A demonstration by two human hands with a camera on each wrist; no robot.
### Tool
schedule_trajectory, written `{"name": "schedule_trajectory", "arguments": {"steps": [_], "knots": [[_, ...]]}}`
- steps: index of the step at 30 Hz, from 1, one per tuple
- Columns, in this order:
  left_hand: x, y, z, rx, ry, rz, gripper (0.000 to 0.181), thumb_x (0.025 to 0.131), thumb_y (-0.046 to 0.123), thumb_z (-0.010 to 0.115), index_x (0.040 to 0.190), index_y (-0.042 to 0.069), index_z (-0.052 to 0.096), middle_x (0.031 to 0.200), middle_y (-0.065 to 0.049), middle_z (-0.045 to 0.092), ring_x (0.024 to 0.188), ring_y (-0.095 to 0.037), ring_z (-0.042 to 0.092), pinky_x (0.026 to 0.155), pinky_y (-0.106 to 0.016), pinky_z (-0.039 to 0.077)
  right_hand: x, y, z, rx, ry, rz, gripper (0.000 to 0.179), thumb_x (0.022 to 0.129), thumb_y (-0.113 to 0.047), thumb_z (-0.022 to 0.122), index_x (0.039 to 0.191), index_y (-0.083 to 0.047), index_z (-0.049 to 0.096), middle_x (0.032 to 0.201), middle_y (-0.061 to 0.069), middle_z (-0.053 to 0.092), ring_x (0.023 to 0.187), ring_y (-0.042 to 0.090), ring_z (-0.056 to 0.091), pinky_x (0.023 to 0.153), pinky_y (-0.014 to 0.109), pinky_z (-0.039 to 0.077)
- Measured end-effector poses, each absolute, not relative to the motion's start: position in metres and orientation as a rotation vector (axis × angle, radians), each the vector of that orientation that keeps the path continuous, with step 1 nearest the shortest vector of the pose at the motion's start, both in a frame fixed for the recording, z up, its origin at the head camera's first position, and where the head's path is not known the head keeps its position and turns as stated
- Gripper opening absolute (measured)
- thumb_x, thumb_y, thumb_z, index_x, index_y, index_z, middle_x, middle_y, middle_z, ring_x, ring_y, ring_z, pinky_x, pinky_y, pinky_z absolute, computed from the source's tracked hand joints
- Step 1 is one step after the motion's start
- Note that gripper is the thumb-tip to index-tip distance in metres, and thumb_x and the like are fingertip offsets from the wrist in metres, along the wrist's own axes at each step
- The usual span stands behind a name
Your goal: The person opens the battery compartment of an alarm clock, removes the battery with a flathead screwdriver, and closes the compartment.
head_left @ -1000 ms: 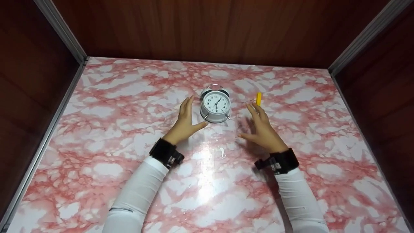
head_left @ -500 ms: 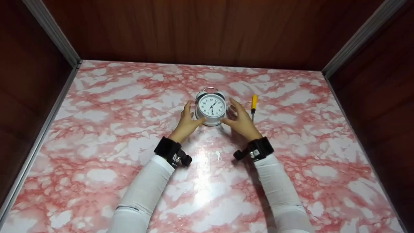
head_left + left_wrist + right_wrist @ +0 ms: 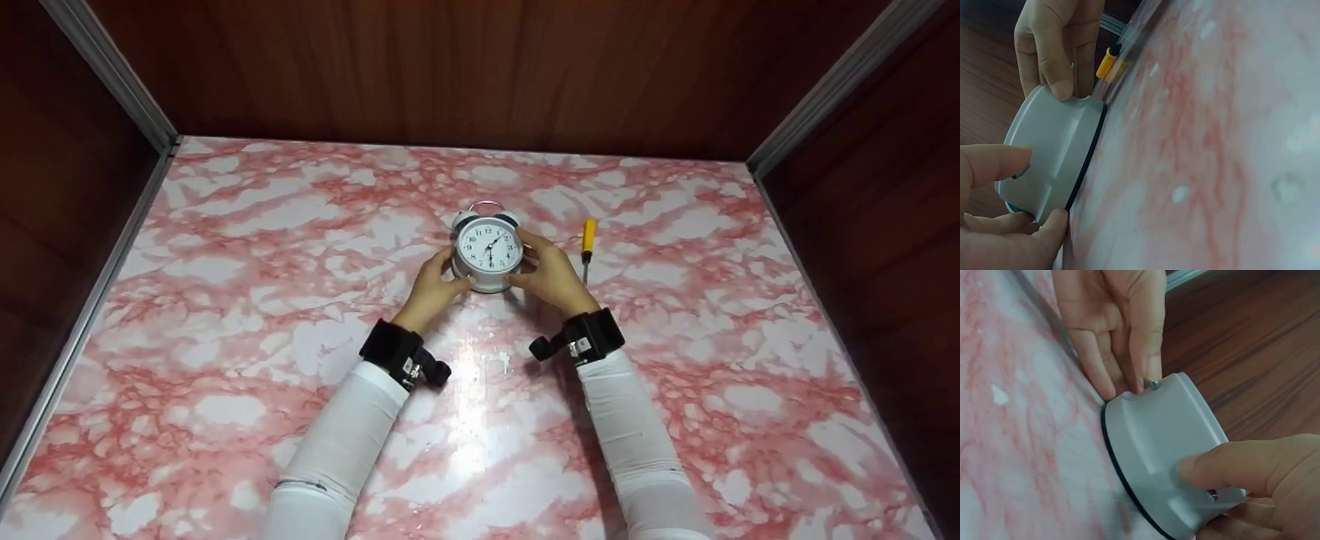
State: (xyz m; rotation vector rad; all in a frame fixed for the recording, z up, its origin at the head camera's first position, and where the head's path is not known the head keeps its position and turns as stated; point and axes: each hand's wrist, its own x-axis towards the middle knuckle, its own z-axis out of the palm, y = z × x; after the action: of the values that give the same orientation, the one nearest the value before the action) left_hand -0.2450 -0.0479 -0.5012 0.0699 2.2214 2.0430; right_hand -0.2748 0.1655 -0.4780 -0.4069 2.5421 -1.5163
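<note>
A white twin-bell alarm clock (image 3: 490, 247) lies on its back on the table, its dial facing up and its bells toward the far wall. My left hand (image 3: 433, 290) grips the clock's left side, thumb at the lower edge. On the opposite side my right hand (image 3: 553, 276) holds it the same way, fingers along the upper right rim. Both wrist views show thumbs on the white casing (image 3: 1055, 146) near the small metal feet. The black rim of its back (image 3: 1129, 489) meets the tabletop. Some fingertips are hidden behind the clock.
A screwdriver (image 3: 589, 236) with a yellow handle lies just right of my right hand, its shaft pointing toward me. The red-and-white marbled tabletop (image 3: 262, 360) is bounded by dark wood panels (image 3: 450, 75) at the back and both sides.
My right hand has come in leftward from beside the screwdriver to the clock. Both hands have closed onto its sides. The screwdriver, partly hidden before, now shows more. The view has shifted slightly.
</note>
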Motion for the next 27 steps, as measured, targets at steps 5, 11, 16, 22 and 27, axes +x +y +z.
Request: {"name": "schedule_trajectory", "arguments": {"steps": [5,11,16,22,27], "knots": [[-0.245,-0.047,-0.502,0.124,2.258,2.053,0.07,0.084,-0.008,0.065,0.149,-0.01,0.039,0.156,-0.024,0.039,0.146,-0.035,0.035,0.122,-0.038,0.027,-0.275,0.165,-0.477,-0.349,2.551,-1.535,0.086,0.077,0.01,0.079,0.152,0.003,0.039,0.151,0.025,0.045,0.128,0.038,0.057,0.103,0.035,0.052],[-0.243,-0.048,-0.502,0.102,2.28,2.057,0.067,0.085,-0.007,0.064,0.149,-0.007,0.042,0.154,-0.023,0.043,0.143,-0.034,0.039,0.121,-0.038,0.03,-0.272,0.16,-0.481,-0.27,2.5,-1.661,0.085,0.075,0.013,0.077,0.152,0.001,0.041,0.147,0.024,0.05,0.126,0.036,0.059,0.101,0.033,0.053],[-0.242,-0.049,-0.506,0.092,2.293,2.051,0.064,0.087,-0.005,0.063,0.148,-0.008,0.042,0.154,-0.023,0.043,0.145,-0.033,0.038,0.122,-0.038,0.026,-0.268,0.156,-0.486,-0.244,2.488,-1.739,0.082,0.075,0.013,0.074,0.15,0.002,0.043,0.142,0.025,0.055,0.124,0.035,0.06,0.102,0.034,0.052],[-0.24,-0.045,-0.505,0.147,2.238,2.098,0.068,0.089,-0.005,0.059,0.152,-0.006,0.034,0.16,-0.025,0.031,0.149,-0.034,0.029,0.124,-0.039,0.022,-0.266,0.16,-0.491,-0.251,2.474,-1.837,0.078,0.075,0.015,0.072,0.147,0.005,0.046,0.138,0.027,0.057,0.123,0.036,0.06,0.104,0.035,0.051],[-0.245,-0.041,-0.5,0.177,2.228,2.117,0.068,0.09,-0.006,0.058,0.153,-0.005,0.033,0.162,-0.023,0.027,0.15,-0.033,0.027,0.124,-0.036,0.023,-0.269,0.164,-0.49,-0.196,2.432,-1.897,0.077,0.075,0.015,0.07,0.147,0.004,0.047,0.141,0.024,0.056,0.125,0.033,0.059,0.106,0.033,0.049]]}}
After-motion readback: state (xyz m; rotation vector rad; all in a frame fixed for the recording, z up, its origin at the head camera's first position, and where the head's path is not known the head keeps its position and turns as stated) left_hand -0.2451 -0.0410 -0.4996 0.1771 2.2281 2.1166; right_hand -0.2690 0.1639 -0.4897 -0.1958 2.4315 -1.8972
